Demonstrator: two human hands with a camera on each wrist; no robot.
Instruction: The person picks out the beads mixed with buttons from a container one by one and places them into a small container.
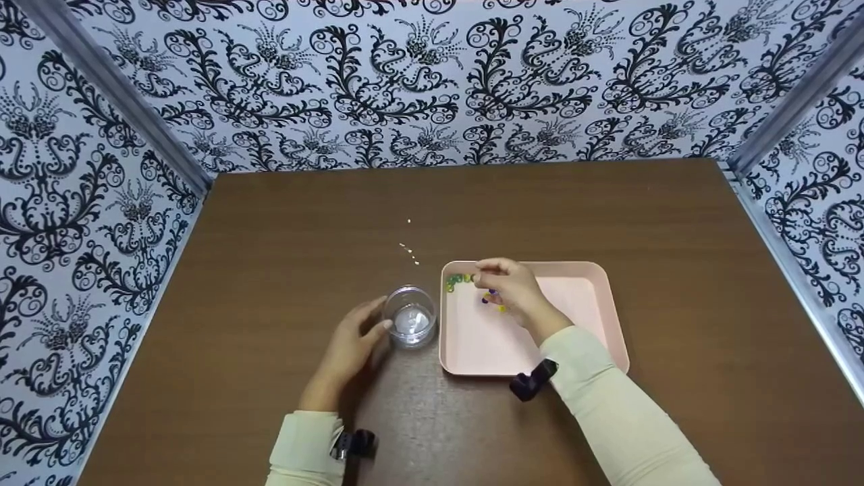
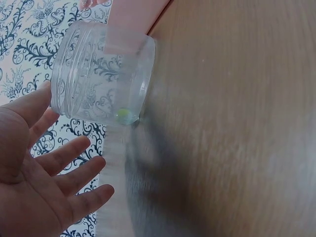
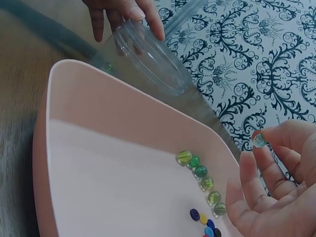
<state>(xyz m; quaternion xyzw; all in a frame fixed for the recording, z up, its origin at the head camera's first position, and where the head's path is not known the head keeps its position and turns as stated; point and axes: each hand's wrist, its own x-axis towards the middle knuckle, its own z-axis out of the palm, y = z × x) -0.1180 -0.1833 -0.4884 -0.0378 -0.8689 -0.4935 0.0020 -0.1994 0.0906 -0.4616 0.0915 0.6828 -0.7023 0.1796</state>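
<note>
Beside a clear round jar (image 1: 412, 318), my left hand (image 1: 347, 344) touches the rim with thumb and forefinger, its other fingers spread in the left wrist view. A yellow-green marble (image 2: 124, 115) lies in the jar's bottom. My right hand (image 1: 511, 289) is over the pink tray (image 1: 574, 304), pinching a clear marble (image 3: 258, 139) with an orange-red tint between thumb and fingertip. Several green and yellow-green marbles (image 3: 207, 183) line the tray's far left corner. Nearer the tray's middle lie small blue, yellow and other coloured pieces (image 3: 195, 215), partly hidden by the right hand.
Several tiny whitish bits (image 1: 409, 251) lie on the brown table (image 1: 304, 229) behind the jar. The tray stands just right of the jar, its raised rim between the two hands. Patterned walls (image 1: 418, 81) enclose the table at the back and sides.
</note>
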